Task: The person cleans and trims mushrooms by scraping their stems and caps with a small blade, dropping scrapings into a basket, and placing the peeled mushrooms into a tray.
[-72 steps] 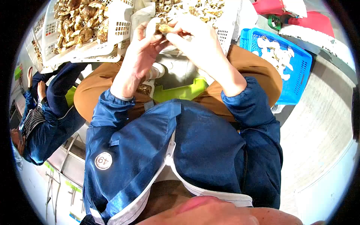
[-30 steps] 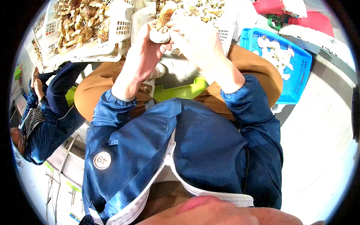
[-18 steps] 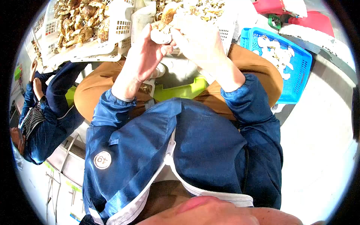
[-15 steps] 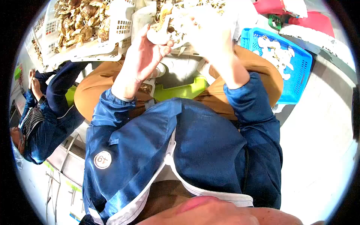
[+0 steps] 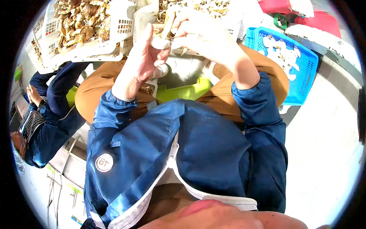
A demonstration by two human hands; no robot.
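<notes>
A mushroom [image 5: 160, 43] with a pale round cap and a tan stem pointing up is held in my left hand [image 5: 142, 61], its thumb and fingers around the cap. Close on its right, my right hand [image 5: 207, 38] has its fingers pinched beside the stem; a thin thing shows at the fingertips, too small to make out. Behind both hands lies a white basket [image 5: 230, 32] with many cut brown and pale pieces. At the upper left another white basket [image 5: 76, 57] is heaped with brown mushrooms.
A blue basket [image 5: 307, 82] with white pieces stands at the right. Between the knees is a bright green object [image 5: 183, 92]. Red items [image 5: 324, 23] lie at the upper right. A co-worker in blue [image 5: 49, 128] sits at the left, hands together.
My right hand moved away from the mushroom over the basket behind, then came back beside the stem. My left hand keeps the mushroom, turned from its earlier sideways position. The co-worker's hands moved together.
</notes>
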